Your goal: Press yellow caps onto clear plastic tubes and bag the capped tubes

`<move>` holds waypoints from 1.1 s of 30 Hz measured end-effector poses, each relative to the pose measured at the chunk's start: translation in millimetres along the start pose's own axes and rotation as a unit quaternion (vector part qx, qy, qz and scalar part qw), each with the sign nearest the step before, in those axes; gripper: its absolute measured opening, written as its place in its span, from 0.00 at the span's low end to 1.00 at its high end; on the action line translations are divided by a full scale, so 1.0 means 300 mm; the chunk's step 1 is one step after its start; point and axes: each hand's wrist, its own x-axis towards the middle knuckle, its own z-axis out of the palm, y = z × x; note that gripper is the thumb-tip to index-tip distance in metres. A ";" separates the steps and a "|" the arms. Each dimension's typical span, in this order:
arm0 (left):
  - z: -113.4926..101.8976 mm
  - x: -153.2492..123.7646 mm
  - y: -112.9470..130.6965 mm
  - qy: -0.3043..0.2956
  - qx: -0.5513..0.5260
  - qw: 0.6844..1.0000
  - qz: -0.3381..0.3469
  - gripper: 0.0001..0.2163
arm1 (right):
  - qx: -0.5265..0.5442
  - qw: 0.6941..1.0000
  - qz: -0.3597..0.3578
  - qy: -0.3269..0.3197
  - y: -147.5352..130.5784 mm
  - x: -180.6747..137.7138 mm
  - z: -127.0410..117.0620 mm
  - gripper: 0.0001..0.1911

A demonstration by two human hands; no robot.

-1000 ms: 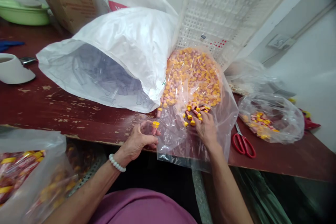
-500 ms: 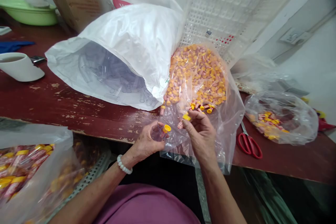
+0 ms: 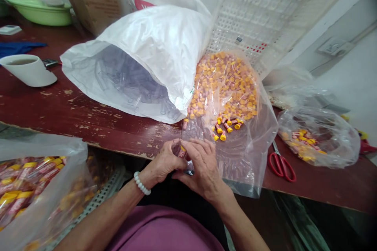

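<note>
My left hand (image 3: 166, 161) is closed around a clear plastic tube (image 3: 176, 148). A small red-and-white piece with yellow on it (image 3: 182, 151) shows at the tube, between the two hands. My right hand (image 3: 203, 168) meets the left from the side, its fingers curled over the tube's near side. What lies under those fingers is mostly hidden. Just beyond the hands, several loose yellow-capped mini bottles (image 3: 223, 136) lie on the mouth of a clear bag (image 3: 247, 153), which is filled with many more of them.
A white sack (image 3: 156, 47) of clear tubes lies open at the back. Red scissors (image 3: 281, 166) and a smaller clear bag (image 3: 338, 141) are on the right. A white cup (image 3: 28, 70) stands left. Below it, a bag of filled tubes (image 3: 23, 192) hangs near my left arm.
My right hand has moved left and down from the loose bottles, carrying a yellow-capped piece, and now meets my left hand at the tube. My left hand keeps hold of the tube.
</note>
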 end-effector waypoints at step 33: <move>0.018 0.028 -0.017 0.057 0.319 0.937 0.130 0.07 | 0.139 0.989 0.036 -0.021 0.028 0.061 -0.095 0.17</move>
